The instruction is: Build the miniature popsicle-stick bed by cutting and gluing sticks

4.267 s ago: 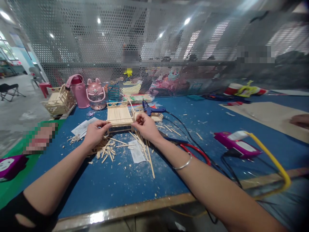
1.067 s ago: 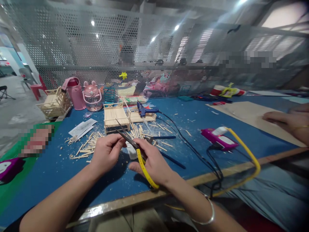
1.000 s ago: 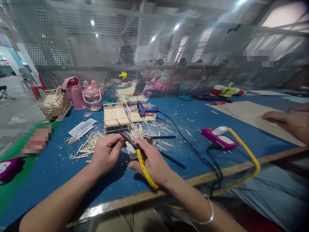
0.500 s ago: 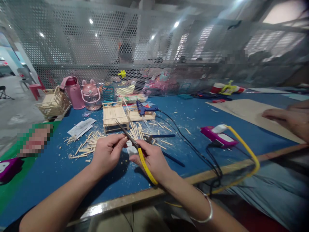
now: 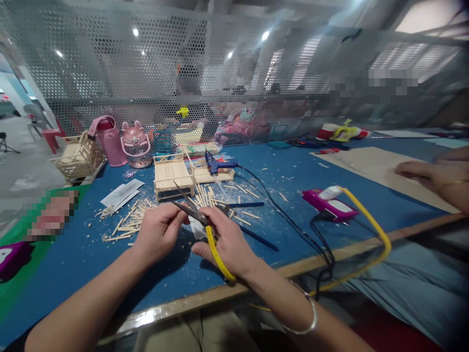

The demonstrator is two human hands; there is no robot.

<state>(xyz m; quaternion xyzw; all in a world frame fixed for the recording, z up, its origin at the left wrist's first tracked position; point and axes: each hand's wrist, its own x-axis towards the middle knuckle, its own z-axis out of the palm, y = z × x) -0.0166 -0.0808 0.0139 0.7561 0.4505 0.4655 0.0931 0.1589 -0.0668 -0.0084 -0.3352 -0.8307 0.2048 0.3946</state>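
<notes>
The thin pale wooden stick (image 5: pixel 175 214) is pinched between the thumb and fingertips of the left hand (image 5: pixel 157 234), held just above the blue table mat (image 5: pixel 110 274) near the front edge, right at the blades of the yellow-handled metal scissors (image 5: pixel 200 220). I cannot make out the stick's full length, since the fingers cover most of it. The right hand (image 5: pixel 229 242) is closed around the scissor handles, the blades parted in a narrow V pointing away from the person.

Such a stick looks light, stiff and brittle (it would likely snap rather than bend), so a close pinch near the blades seems the sensible hold.

Just beyond the hands lies a scatter of loose pale wooden sticks and offcuts (image 5: pixel 128 222), and behind that a small flat platform built of sticks (image 5: pixel 172 173). A blue glue gun (image 5: pixel 216 164) rests beside it, its black cord trailing right. A magenta device with a yellow cable (image 5: pixel 330 204) sits to the right. Another person's hand (image 5: pixel 428 178) rests on a tan board (image 5: pixel 370 166) at the far right.
</notes>
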